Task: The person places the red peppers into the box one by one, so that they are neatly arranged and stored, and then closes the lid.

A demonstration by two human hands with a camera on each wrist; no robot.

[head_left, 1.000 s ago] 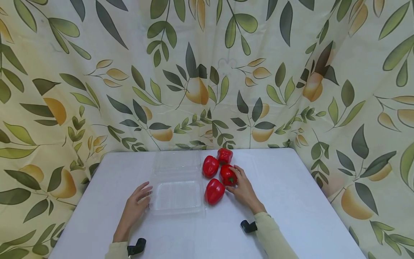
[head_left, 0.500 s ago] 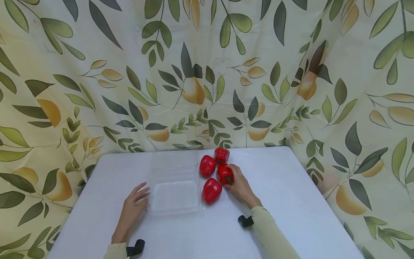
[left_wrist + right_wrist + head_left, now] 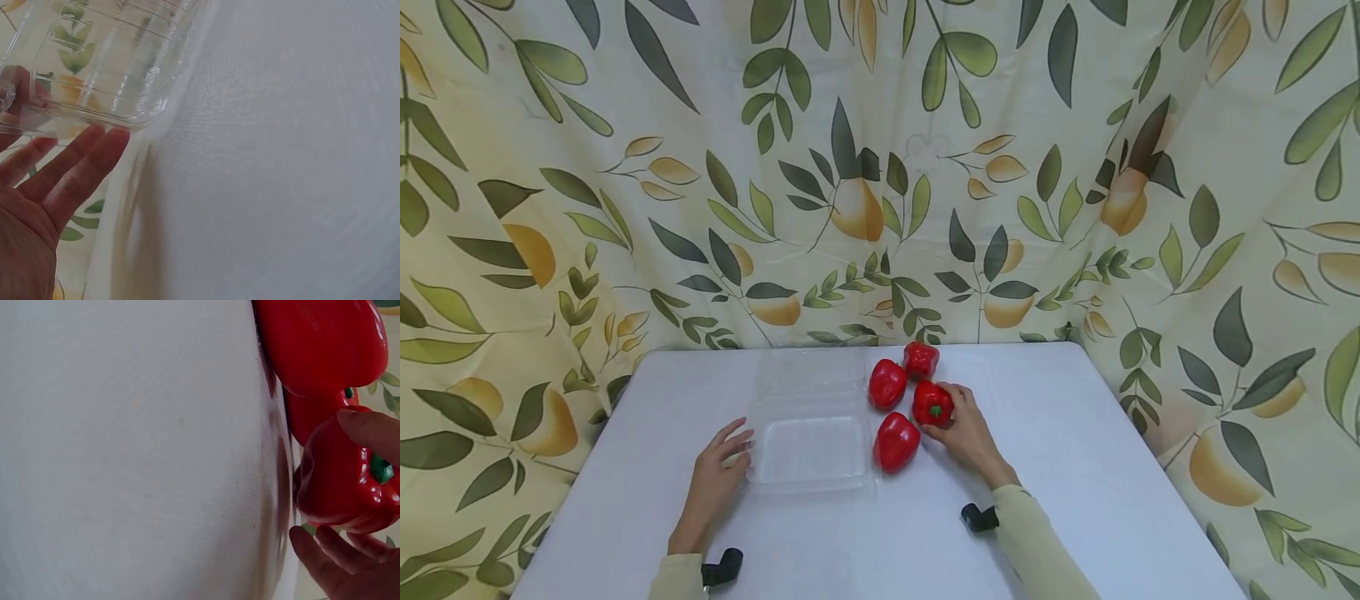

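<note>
Four-lobed red bell peppers stand grouped at the table's middle. My right hand [image 3: 970, 437] holds the one with its green stem facing forward, the red bell pepper [image 3: 933, 404], between thumb and fingers. In the right wrist view the thumb lies on that bell pepper [image 3: 331, 475], with the other fingertips along its opposite side. Left of the peppers lies a clear plastic clamshell container [image 3: 811, 487], its lid [image 3: 811, 371] folded back. My left hand [image 3: 711, 487] is at the container's left side, fingers extended. In the left wrist view the fingertips meet the edge of the container [image 3: 119, 69].
Another red bell pepper [image 3: 897, 442] sits in front, beside the container's right edge. Two more, a red bell pepper [image 3: 887, 385] and a blocky red bell pepper [image 3: 921, 361], stand behind. A white cloth covers the table [image 3: 1060, 467]; a leaf-patterned curtain [image 3: 925, 208] hangs behind.
The held bell pepper has turned so its stem shows more squarely to the front, and the right fingers have shifted with it. The left hand and container look unchanged.
</note>
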